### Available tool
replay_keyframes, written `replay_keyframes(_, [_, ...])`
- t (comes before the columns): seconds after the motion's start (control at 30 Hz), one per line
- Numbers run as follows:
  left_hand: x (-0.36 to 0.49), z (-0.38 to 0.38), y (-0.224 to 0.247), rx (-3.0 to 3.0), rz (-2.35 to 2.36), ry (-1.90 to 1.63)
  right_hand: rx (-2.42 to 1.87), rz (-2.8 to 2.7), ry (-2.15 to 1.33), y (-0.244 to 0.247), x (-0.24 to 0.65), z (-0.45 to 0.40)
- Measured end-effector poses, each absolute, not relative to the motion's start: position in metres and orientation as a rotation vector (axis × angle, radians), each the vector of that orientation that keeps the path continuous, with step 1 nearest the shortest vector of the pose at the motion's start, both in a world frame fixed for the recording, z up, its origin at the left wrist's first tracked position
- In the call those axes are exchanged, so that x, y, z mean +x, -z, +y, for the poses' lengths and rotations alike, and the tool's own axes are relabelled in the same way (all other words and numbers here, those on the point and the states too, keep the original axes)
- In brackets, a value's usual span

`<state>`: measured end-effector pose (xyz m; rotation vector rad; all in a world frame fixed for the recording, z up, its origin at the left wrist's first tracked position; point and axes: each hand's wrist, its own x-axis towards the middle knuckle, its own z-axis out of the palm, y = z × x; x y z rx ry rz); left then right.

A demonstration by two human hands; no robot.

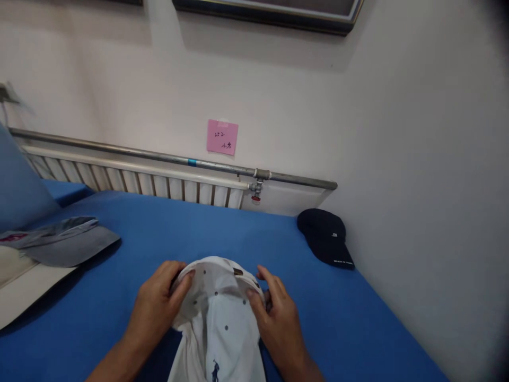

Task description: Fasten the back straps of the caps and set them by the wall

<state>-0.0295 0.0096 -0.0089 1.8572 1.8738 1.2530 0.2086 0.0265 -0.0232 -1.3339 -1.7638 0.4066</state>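
A white baseball cap (234,339) with a small dark embroidered figure on its front lies between my two hands, its back edge and strap buckle facing the wall. My left hand (161,297) pinches the cap's left rim, thumb on the near side and fingers behind. On the opposite side my right hand (276,315) grips the rim, its thumb against the cloth and its index finger raised a little. The lower part of the cap runs out of view at the bottom.
A navy cap (324,233) rests at the table's right back corner. Grey and cream caps (79,246) lie at the left. The blue tabletop (191,225) meets a wall with a white radiator (159,183), a metal pipe (131,153) and a pink note (222,137).
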Motion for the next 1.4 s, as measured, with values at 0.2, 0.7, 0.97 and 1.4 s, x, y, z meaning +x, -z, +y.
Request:
replay_keyframes(0.2, [-0.031, 0.009, 0.004, 1.732, 1.991, -1.165, -1.405, -1.873, -0.767, 0.019, 0.207, 0.023])
replay_keyframes(0.7, [-0.031, 0.008, 0.000, 1.710, 1.939, -1.214, -1.299, -1.864, -0.634, 0.024, 0.211, 0.017])
replay_keyframes(0.97, [-0.023, 0.014, 0.012, 1.446, 1.679, -1.009, -1.346, -1.608, -0.692, 0.012, 0.221, 0.021])
replay_keyframes(1.4, [0.004, -0.009, 0.020, 2.042, 1.444, -1.480, -1.344, -1.436, -0.527, 0.004, 0.228, 0.020])
